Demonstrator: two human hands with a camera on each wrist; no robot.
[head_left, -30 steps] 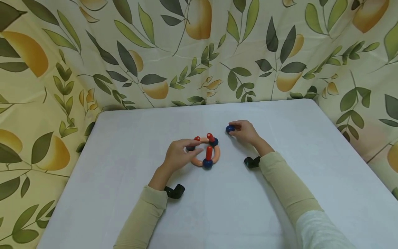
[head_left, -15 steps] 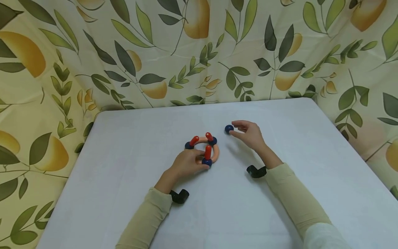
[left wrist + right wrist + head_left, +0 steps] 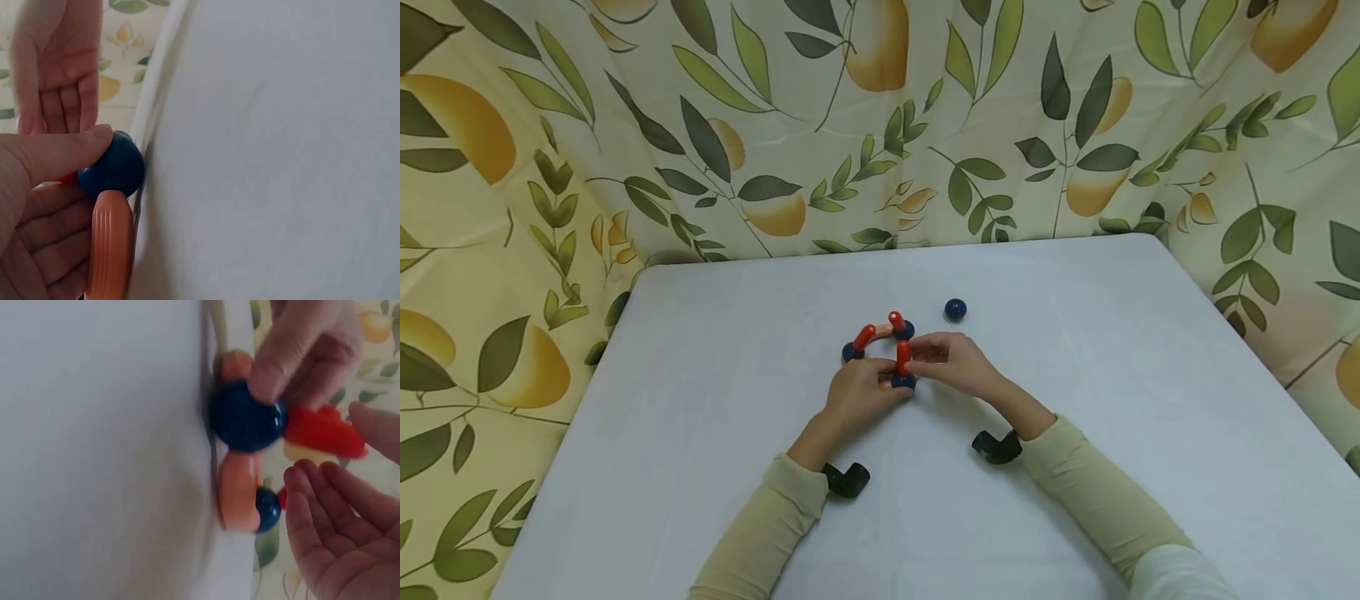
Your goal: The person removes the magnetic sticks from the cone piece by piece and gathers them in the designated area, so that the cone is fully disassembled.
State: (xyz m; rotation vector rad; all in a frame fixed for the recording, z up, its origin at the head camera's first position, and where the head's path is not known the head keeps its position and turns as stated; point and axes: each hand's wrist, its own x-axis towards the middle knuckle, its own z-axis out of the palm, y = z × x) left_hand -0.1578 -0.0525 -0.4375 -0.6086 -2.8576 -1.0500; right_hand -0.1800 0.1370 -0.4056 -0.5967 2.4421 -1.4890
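On the white table a small ring of orange curved pieces point(image 3: 239, 487) and blue balls bears several upright red rods. My left hand point(image 3: 859, 392) holds the near blue ball point(image 3: 247, 419), its thumb pressed to the ball's side and its fingers behind. From that ball rises a red rod point(image 3: 325, 432). My right hand point(image 3: 958, 367) is beside this rod, thumb and fingers spread around its upper part, with a gap below it in the right wrist view. Two more red rods, a left one point(image 3: 865, 336) and a far one point(image 3: 896, 320), stand on their own blue balls.
A loose blue ball point(image 3: 956, 310) lies behind my right hand, to the right of the ring. Black wrist cameras, a left one point(image 3: 847, 481) and a right one point(image 3: 997, 447), hang close over the table point(image 3: 737, 333). A fruit-patterned cloth point(image 3: 820, 125) rises behind.
My right hand has left the loose blue ball and come back towards the near red rod. My left hand has moved from the ring's left side to the near blue ball and holds it.
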